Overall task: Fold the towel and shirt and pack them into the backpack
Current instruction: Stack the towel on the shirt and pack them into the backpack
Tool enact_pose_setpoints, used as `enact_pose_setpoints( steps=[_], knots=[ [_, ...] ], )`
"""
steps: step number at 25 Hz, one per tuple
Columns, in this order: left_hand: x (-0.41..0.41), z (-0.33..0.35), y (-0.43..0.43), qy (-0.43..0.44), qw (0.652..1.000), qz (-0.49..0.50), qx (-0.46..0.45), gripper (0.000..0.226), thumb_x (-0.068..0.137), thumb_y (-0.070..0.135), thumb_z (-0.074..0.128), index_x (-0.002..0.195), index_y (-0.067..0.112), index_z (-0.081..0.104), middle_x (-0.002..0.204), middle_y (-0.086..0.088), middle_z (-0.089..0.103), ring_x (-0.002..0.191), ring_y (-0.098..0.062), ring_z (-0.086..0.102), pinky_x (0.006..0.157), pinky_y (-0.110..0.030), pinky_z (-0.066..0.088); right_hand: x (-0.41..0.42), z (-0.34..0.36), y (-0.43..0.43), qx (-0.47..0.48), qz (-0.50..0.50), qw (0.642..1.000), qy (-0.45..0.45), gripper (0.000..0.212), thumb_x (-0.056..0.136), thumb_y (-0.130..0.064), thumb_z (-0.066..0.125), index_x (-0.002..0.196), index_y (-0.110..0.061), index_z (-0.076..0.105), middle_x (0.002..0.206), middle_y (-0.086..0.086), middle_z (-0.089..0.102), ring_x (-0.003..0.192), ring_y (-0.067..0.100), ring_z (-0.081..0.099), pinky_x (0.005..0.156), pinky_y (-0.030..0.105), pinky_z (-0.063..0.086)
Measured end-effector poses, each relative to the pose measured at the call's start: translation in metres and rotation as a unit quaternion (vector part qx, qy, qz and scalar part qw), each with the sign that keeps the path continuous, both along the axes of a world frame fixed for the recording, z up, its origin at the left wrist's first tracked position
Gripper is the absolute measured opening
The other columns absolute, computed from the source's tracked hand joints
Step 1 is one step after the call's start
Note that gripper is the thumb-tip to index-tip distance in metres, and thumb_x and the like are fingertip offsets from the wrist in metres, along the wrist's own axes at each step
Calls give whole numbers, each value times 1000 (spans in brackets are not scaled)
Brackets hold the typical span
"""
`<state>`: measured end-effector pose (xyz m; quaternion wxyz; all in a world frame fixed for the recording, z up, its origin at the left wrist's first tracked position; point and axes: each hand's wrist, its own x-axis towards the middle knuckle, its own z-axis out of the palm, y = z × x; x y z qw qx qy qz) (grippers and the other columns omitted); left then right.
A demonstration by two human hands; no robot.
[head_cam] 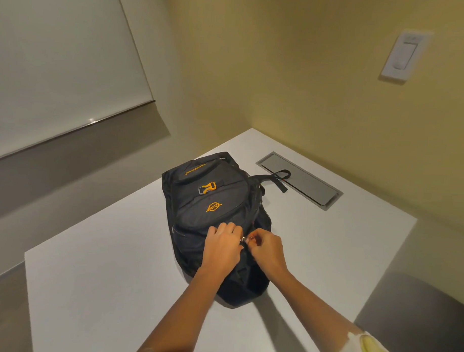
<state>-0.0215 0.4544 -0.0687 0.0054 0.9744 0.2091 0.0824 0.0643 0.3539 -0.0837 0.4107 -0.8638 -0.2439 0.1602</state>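
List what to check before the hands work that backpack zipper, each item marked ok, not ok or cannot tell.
1. The backpack lies flat on the table: ok.
2. The left hand grips the backpack's fabric beside the zipper pull: ok.
3. The right hand pinches at the zipper pull: ok.
4. The strap lies away from the hands, over the table's grey panel: ok.
5. The towel and shirt are packed inside: cannot tell, neither is in view.
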Motion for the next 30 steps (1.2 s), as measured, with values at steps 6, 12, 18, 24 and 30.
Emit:
enact_pose_setpoints(
  steps=[6,12,18,24,30],
  knots=[
    [7,7,0,33,998,-8,46,17,95,30,51,108,21,57,107,1,65,101,-18,57,87,-33,39,10,-5,-7,17,16,1000,-4,14,93,-23,64,99,-14,71,98,1,71,82,10,61,82,19,48],
    [-1,6,3,58,997,-2,50,15,74,36,75,74,23,68,68,5,68,65,-15,61,72,-35,49,18,-6,-16,47,8,999,-2,12,92,-23,65,98,-15,72,95,0,71,79,9,61,83,23,53],
    [1,19,9,74,997,-4,36,15,75,39,70,75,24,68,73,6,70,72,-14,62,80,-36,49,63,5,-18,74,-37,997,2,11,90,-19,68,96,-10,72,85,1,68,75,11,61,72,22,48],
    [23,38,11,141,989,-31,43,27,86,46,51,92,22,59,92,5,66,95,-16,57,93,-36,35,100,2,-7,69,-70,994,47,10,92,-19,65,98,-13,70,89,0,67,78,13,63,80,26,53],
    [98,48,-3,132,986,-55,85,40,90,53,54,111,18,59,111,-1,64,108,-22,56,93,-40,37,104,-15,-10,115,-72,988,72,10,91,-21,67,97,-14,70,84,-6,65,72,3,59,70,8,43]
  ],
)
